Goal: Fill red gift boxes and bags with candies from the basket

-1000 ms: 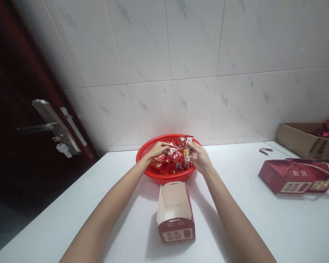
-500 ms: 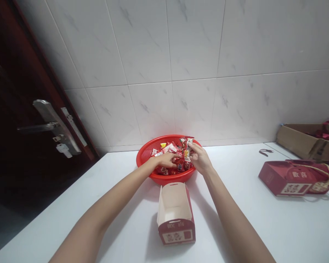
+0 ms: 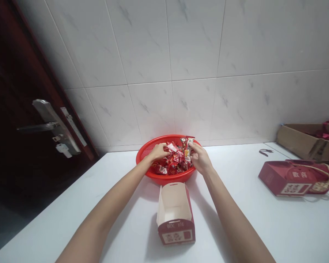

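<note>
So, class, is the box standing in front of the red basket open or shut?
Open: the box has nothing closed over its top, and its pale inside shows from above.

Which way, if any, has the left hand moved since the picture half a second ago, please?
Yes: judged against the red basket, the left hand has shifted leftward and slightly back, towards the tiled wall.

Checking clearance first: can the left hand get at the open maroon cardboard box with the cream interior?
Probably yes: the left hand is over the red perforated plastic basket, the open maroon cardboard box stands just on its near side, and nothing visible covers the box's open top.
</note>
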Tool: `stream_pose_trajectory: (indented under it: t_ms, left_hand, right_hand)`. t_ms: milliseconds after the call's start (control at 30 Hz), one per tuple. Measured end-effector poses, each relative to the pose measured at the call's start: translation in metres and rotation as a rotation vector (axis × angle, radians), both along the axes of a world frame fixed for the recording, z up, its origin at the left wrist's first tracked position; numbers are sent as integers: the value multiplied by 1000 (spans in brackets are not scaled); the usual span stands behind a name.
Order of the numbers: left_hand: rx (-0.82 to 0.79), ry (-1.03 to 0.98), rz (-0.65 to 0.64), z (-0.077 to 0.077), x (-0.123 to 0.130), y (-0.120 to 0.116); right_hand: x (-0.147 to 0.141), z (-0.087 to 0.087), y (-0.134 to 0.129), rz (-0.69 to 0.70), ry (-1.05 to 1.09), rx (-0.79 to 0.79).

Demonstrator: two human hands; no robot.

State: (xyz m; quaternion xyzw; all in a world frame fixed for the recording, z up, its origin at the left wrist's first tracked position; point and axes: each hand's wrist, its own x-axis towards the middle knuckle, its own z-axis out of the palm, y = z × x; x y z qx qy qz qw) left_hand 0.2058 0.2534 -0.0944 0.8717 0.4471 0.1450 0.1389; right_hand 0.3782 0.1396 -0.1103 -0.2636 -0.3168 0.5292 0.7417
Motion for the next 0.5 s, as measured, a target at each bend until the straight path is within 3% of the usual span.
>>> stream_pose_trajectory:
  t_ms: [133, 300, 500]
  left_hand:
    - [-30, 110, -71, -4, 1, 0]
    - [-31, 331, -338, -6, 18, -14]
    - [49, 641, -397, -3, 28, -21]
  right_hand:
    - [0, 1, -1, 9, -5, -7]
    - [0, 1, -2, 9, -5, -12]
    - [0, 2, -2, -1, -10, -23]
